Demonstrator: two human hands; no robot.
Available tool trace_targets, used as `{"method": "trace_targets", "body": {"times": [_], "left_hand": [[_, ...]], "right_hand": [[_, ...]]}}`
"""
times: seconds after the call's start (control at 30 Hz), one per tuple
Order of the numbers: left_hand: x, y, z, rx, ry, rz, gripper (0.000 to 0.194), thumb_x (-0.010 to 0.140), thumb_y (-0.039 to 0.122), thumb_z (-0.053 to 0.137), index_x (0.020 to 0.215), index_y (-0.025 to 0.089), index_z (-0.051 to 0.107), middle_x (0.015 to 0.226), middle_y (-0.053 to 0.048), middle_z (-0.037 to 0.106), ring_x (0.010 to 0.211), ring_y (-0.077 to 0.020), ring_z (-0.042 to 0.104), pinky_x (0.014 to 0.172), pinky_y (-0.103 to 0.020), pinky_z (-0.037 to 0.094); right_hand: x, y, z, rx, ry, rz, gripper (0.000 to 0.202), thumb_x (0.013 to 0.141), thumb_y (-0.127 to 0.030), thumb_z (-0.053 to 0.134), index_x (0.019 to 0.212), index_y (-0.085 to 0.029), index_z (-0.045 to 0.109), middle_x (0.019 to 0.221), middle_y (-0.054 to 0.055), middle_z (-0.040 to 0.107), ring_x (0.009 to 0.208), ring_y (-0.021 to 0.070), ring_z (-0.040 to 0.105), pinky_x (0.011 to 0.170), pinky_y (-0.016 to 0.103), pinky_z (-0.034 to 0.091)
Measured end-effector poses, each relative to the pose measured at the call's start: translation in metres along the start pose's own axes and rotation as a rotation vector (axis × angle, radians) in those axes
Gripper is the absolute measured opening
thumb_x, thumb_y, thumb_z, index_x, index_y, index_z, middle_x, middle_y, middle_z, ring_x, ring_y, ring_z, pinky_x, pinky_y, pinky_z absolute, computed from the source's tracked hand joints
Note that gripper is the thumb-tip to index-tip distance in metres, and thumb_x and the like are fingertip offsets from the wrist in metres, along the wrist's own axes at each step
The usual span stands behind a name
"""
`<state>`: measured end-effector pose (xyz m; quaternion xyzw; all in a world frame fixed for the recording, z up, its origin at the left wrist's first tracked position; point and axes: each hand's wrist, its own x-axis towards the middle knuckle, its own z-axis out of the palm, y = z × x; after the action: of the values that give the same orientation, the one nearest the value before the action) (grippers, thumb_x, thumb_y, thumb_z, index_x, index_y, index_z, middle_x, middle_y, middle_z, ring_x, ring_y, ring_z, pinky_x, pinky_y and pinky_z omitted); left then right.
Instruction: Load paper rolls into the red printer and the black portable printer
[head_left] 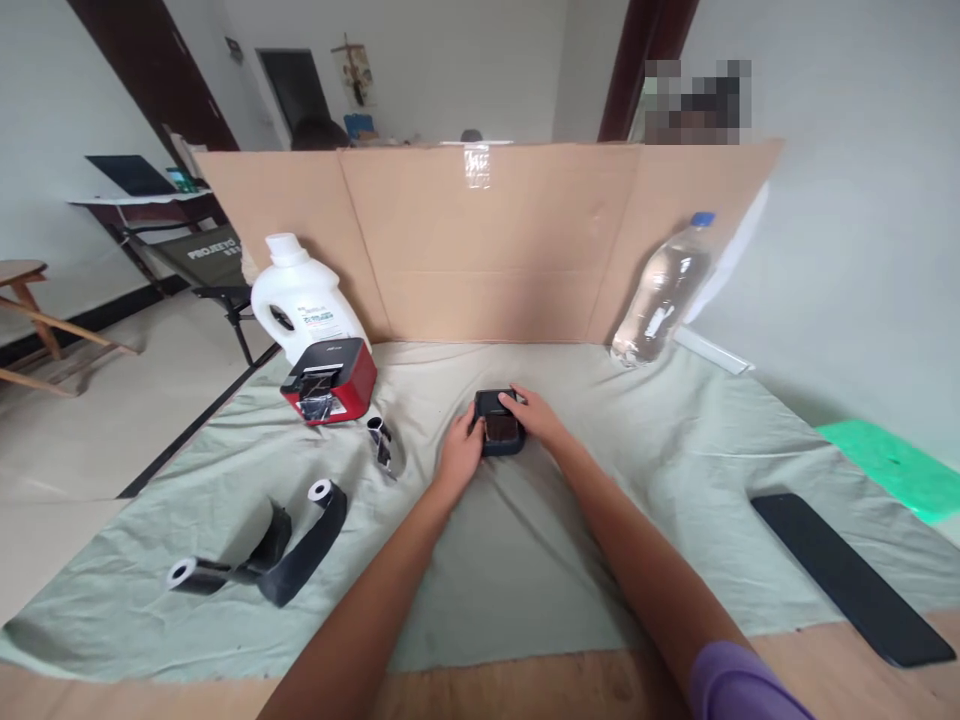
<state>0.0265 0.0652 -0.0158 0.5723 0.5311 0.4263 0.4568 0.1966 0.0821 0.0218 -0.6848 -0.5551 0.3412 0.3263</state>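
A small black device (pixel 501 424) with a brownish window in its lower half rests on the pale green cloth (pixel 555 560). Around its left side my left hand (pixel 461 448) is closed, thumb at the front edge. My right hand (pixel 534 415) grips the upper right side, with a finger or thumb lying on top. To the left are a small black roll (pixel 380 443) and a red and black printer (pixel 330 382) with dark film sticking out. Nearer the front left lies a black ribbon (pixel 300 560) between two white-cored rolls.
A cardboard screen (pixel 495 245) stands at the back. A white jug (pixel 304 295) is behind the printer, a clear bottle (pixel 664 295) at the back right. A long black slab (pixel 851 575) lies right. A person's head, blurred, shows beyond the screen.
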Motion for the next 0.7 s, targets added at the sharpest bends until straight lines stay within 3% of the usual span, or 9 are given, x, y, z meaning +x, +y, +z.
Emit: {"method": "trace_targets", "body": {"times": [0.07,0.13,0.23,0.33,0.47,0.6,0.7], "left_hand": [[0.004,-0.001,-0.002,-0.042,-0.037,-0.069,0.054,0.094,0.043,0.055,0.145,0.023,0.054,0.135,-0.015,0.056,0.092,-0.0235,0.066,0.052,-0.028,0.057],[0.004,-0.001,-0.003,-0.063,-0.023,-0.073,0.053,0.094,0.042,0.055,0.143,0.022,0.055,0.137,-0.015,0.054,0.096,-0.0245,0.065,0.046,-0.024,0.055],[0.000,0.001,0.003,-0.061,0.012,-0.043,0.051,0.094,0.037,0.055,0.142,0.019,0.056,0.137,-0.016,0.051,0.098,-0.0242,0.064,0.040,-0.021,0.052],[-0.003,0.009,0.022,-0.050,0.020,0.006,0.049,0.095,0.035,0.055,0.140,0.018,0.058,0.132,-0.015,0.050,0.094,-0.0214,0.064,0.037,-0.016,0.049],[0.003,0.034,0.079,-0.060,-0.053,0.078,0.042,0.095,0.035,0.054,0.133,0.020,0.064,0.119,-0.012,0.053,0.086,-0.0172,0.064,0.037,-0.012,0.045],[0.017,0.069,0.162,-0.084,-0.157,0.106,0.038,0.095,0.031,0.051,0.126,0.017,0.068,0.110,-0.011,0.054,0.076,-0.0148,0.062,0.035,-0.014,0.042],[0.024,0.089,0.220,-0.097,-0.183,0.130,0.040,0.094,0.032,0.053,0.127,0.018,0.068,0.111,-0.011,0.055,0.072,-0.0140,0.061,0.036,-0.016,0.041]], "right_hand": [[-0.005,0.006,0.010,0.044,0.069,-0.057,0.049,0.100,-0.042,0.044,0.142,-0.020,0.056,0.137,0.010,0.063,0.125,0.0220,0.059,0.106,0.035,0.045],[-0.013,0.011,0.015,0.068,0.092,-0.080,0.046,0.103,-0.039,0.034,0.135,-0.021,0.062,0.138,0.008,0.063,0.130,0.0197,0.055,0.110,0.033,0.041],[-0.027,0.016,0.015,0.084,0.125,-0.090,0.052,0.104,-0.043,0.026,0.123,-0.020,0.069,0.127,0.009,0.069,0.119,0.0194,0.062,0.105,0.031,0.044],[-0.037,0.022,-0.002,0.056,0.184,-0.117,0.053,0.104,-0.045,0.025,0.114,-0.020,0.071,0.118,0.010,0.072,0.110,0.0194,0.065,0.100,0.029,0.047],[-0.039,0.039,-0.060,-0.015,0.289,-0.136,0.047,0.102,-0.041,0.032,0.118,-0.019,0.071,0.115,0.010,0.072,0.109,0.0218,0.065,0.100,0.032,0.047],[-0.031,0.077,-0.134,-0.016,0.476,-0.099,0.046,0.095,-0.036,0.044,0.130,-0.015,0.066,0.127,0.011,0.069,0.118,0.0247,0.062,0.105,0.037,0.044],[-0.023,0.112,-0.176,0.088,0.610,-0.079,0.048,0.091,-0.034,0.047,0.129,-0.012,0.067,0.131,0.012,0.068,0.121,0.0254,0.062,0.107,0.039,0.044]]}}
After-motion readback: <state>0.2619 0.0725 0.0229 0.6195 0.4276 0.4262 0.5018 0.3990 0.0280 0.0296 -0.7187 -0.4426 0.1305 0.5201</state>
